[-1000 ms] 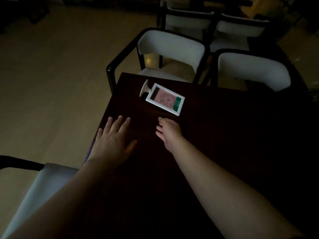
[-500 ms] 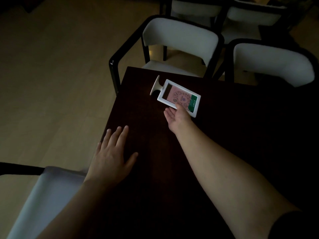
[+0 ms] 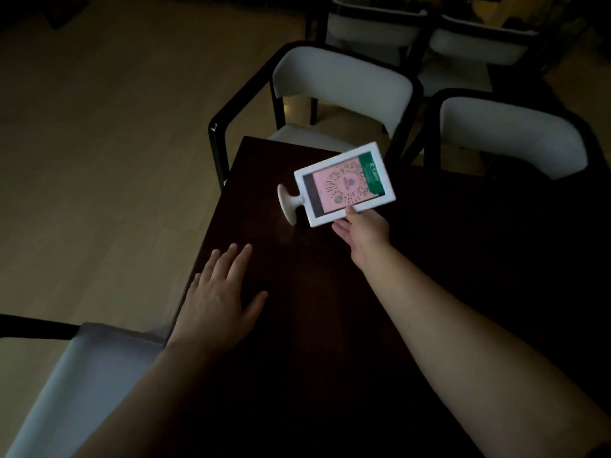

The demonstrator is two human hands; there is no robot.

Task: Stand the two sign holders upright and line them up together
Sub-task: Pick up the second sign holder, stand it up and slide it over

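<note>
Dim dining table [image 3: 297, 342]: sign holder [image 3: 344, 185] pinched at its lower edge by right hand [image 3: 362, 231], raised for standing upright; left hand [image 3: 215, 302] flat, fingers spread, empty, apparently steadying.

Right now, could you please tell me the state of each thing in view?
Sign holder: tilted, not yet upright, held at its lower edge.
Right hand: gripping the sign holder.
Left hand: open, flat on the table.
Nearest chair: empty, pushed up to the table.
</note>
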